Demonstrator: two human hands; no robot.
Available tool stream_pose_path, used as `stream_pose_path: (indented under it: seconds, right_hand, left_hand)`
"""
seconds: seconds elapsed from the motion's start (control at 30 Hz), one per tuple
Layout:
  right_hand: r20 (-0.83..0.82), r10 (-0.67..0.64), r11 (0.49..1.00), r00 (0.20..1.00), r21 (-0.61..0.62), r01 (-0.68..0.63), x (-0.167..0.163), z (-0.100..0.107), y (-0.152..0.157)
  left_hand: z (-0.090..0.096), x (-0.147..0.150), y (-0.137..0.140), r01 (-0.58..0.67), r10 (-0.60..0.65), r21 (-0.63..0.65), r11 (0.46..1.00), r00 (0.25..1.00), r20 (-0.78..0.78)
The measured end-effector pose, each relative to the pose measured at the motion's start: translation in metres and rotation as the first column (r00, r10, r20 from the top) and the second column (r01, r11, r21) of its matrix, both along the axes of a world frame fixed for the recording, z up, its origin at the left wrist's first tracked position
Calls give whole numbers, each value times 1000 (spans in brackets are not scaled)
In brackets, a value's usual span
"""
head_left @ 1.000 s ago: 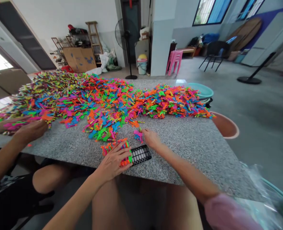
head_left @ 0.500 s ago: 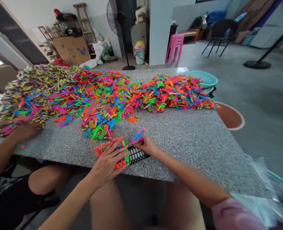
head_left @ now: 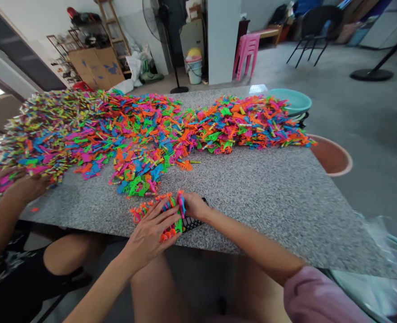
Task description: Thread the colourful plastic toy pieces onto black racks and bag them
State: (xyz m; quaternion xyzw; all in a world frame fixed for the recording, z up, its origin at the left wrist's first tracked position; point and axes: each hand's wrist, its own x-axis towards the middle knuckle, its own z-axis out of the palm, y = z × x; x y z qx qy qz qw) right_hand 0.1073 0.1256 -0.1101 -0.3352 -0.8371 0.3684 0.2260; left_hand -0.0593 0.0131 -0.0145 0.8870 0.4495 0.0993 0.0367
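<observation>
My left hand (head_left: pixel 151 229) lies across a row of small bright plastic toys (head_left: pixel 139 212), its fingers stretched out and apart over their tops. The toys stand side by side in a black grid rack (head_left: pixel 193 223) near the table's front edge. Closed fingers of my right hand (head_left: pixel 195 207) pinch a flat pink-and-blue plastic toy (head_left: pixel 181 205), upright over the rack beside a green one (head_left: pixel 178 223) at the row's right end. Part of the rack is hidden beneath my right hand.
A long heap of similar toys (head_left: pixel 134 121) covers the back of the speckled table (head_left: pixel 252 188). At the left, a co-worker's hands (head_left: pixel 26 188) handle toys. A turquoise basin (head_left: pixel 294 101) and an orange-brown basin (head_left: pixel 331 157) stand by the right edge.
My right hand has moved left over the rack, bringing the pink-and-blue toy from flat and raised to upright beside the row. My left hand stays on the row.
</observation>
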Motion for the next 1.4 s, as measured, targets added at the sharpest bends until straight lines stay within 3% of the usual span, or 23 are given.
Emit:
stream_pose_path:
  seconds: [0.27,0.4,0.43,0.5,0.57,0.63,0.8,0.93,1.0,1.07,1.13,1.2,1.27,1.4]
  right_hand:
    - [285,24,993,958,102,-56,-14,24,-9]
    - [305,172,974,937,90,-208,-5,28,25]
    - [301,158,975,940,101,-196,0,29,40]
    - [321,-25,984,947,177,-34,7,33,74]
    - [394,-249,944,885,305,130,8,38,102]
    - [479,-346,904,807,399,151,6,41,117]
    - [599,-281,931,750,361,60,27,40,101]
    - [543,-382,912,748,352,211,74,38,70]
    - [455,-415,907,788,268,324,87,33,51]
    - [315,-370,923,874,18,384,88,23,27]
    - [76,-334,889,939,-305,341,79,11,0]
    - [-125,-348,839,929,-483,249,68,0,-24]
    - [-228,-372,833,900,-511,215,59,-6,-42]
    - [-266,-320,878,909,-443,180,53,-4,-54]
  left_hand:
    - [8,1,2,73,-70,142,987,997,-29]
    - [20,11,3,89,-82,81,993,993,-89]
    - [20,13,3,77,-71,71,994,994,-87]
    - [18,16,1,51,-45,75,996,995,-85]
    - [15,17,0,43,-34,83,996,995,-97]
    - [14,17,-1,38,-28,96,995,994,-108]
    - [16,17,0,62,-52,96,993,993,-110]
    - [16,17,2,60,-51,74,995,992,-114]
    - [15,16,2,65,-57,68,996,992,-112]
    - [14,15,3,69,-62,64,996,993,-102]
    - [14,15,3,68,-61,66,995,993,-105]
    - [15,15,3,72,-62,78,994,990,-125]
    - [16,15,4,77,-63,86,993,987,-147]
    - [18,17,4,70,-57,77,995,985,-163]
